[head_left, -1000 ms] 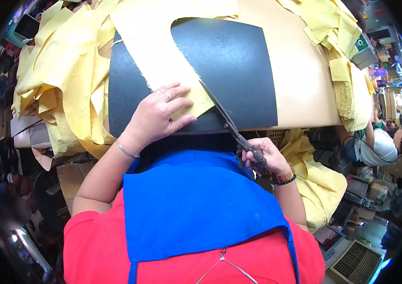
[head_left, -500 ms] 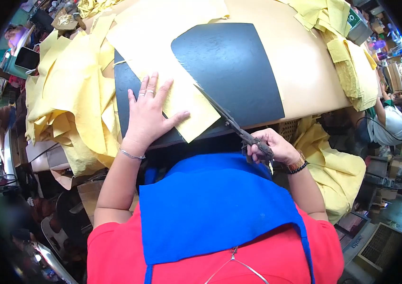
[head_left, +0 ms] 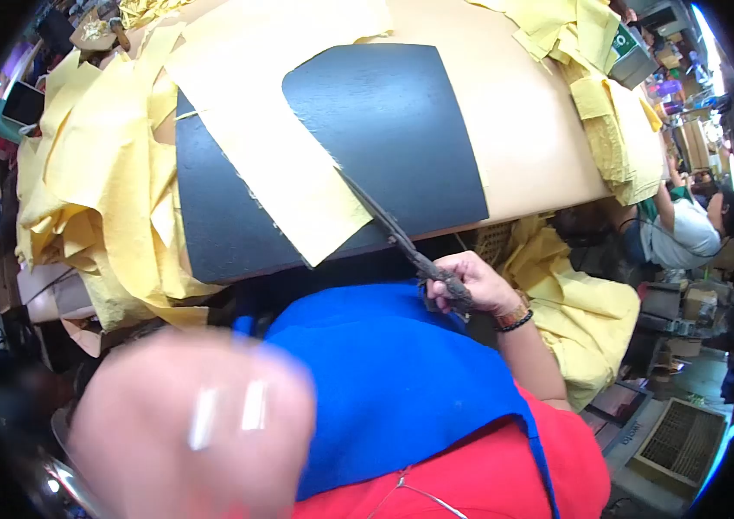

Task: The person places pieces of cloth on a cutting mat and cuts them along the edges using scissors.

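My right hand (head_left: 481,284) is closed around the dark, wrapped handles of a pair of scissors (head_left: 406,245) at the table's front edge. Their long blades point up and left, lying along the right edge of a yellow fabric strip (head_left: 298,186). That strip rests on a black board (head_left: 402,130) and is part of a larger yellow piece reaching toward the back. My left hand (head_left: 194,415) is raised close to the camera at the lower left, away from the fabric. It is smeared by motion, with two bright rings showing; its fingers cannot be made out.
A heap of yellow fabric (head_left: 116,173) drapes over the table's left side. Stacked yellow pieces (head_left: 605,130) lie at the right edge beside a green and grey box (head_left: 631,52). More yellow fabric (head_left: 583,303) hangs below on the right. Another person (head_left: 682,229) sits farther right.
My left hand has lifted off the yellow fabric and come up toward the camera. My right hand still holds the scissors at the fabric's edge. The whole view has shifted slightly.
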{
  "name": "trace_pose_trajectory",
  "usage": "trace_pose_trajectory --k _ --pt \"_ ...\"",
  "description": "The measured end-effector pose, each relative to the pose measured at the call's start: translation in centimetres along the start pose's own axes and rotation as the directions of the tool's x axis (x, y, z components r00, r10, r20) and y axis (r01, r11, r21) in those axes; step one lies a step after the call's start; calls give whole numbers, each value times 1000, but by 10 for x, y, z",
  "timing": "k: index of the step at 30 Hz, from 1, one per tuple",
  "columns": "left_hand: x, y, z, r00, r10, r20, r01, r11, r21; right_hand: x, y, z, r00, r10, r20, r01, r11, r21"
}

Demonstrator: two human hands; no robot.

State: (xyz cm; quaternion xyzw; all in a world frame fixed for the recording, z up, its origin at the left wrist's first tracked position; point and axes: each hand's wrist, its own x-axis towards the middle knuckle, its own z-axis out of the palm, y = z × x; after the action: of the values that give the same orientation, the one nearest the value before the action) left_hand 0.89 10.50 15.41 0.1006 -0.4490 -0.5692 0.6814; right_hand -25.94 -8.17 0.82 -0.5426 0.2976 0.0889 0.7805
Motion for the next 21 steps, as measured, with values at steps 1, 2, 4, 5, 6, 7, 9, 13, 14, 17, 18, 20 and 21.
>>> trace_pose_trajectory --k 1,2,4,5,6,7,9,13,14,17,18,20,21 --pt "2 -1 8 998 8 61 -4 998 -62 0 1 0 1000 2 -2 -2 1000 -4" --pt "4 -2 12 996 8 89 -2 997 -72 -2 -6 1 1000 7 12 -7 1000 -14" --pt "9 -8 14 994 -3 105 8 999 -45 1 -1 -1 1000 -14 20 14 1000 0" --pt "10 -11 15 995 -6 101 9 1000 -25 0 1 -2 1000 -23 18 23 1000 2" --pt "11 -14 15 995 -10 98 11 1000 -11 0 1 -3 999 -28 32 28 1000 11" --pt "11 -17 14 995 -15 95 15 1000 2 0 0 -3 999 -27 33 27 1000 3" --pt "12 -20 14 996 -18 86 15 1000 27 0 -1 -1 999 -24 30 24 1000 -7" --pt "10 -24 11 997 -22 78 15 996 92 0 2 -4 998 -33 44 32 999 22" --pt "10 -25 10 997 -26 77 17 993 113 0 2 -4 998 -40 50 39 999 26" --pt "11 -27 8 997 -43 71 31 985 171 1 0 -2 998 -34 50 32 999 37" --pt "10 -27 7 996 -46 70 32 981 194 1 0 -2 999 -26 44 24 999 40" --pt "10 -27 6 996 -54 69 36 972 232 2 0 -1 998 -29 48 29 1000 7" --pt "11 -26 4 996 -57 72 37 967 250 1 0 -2 998 -34 46 34 999 -8"
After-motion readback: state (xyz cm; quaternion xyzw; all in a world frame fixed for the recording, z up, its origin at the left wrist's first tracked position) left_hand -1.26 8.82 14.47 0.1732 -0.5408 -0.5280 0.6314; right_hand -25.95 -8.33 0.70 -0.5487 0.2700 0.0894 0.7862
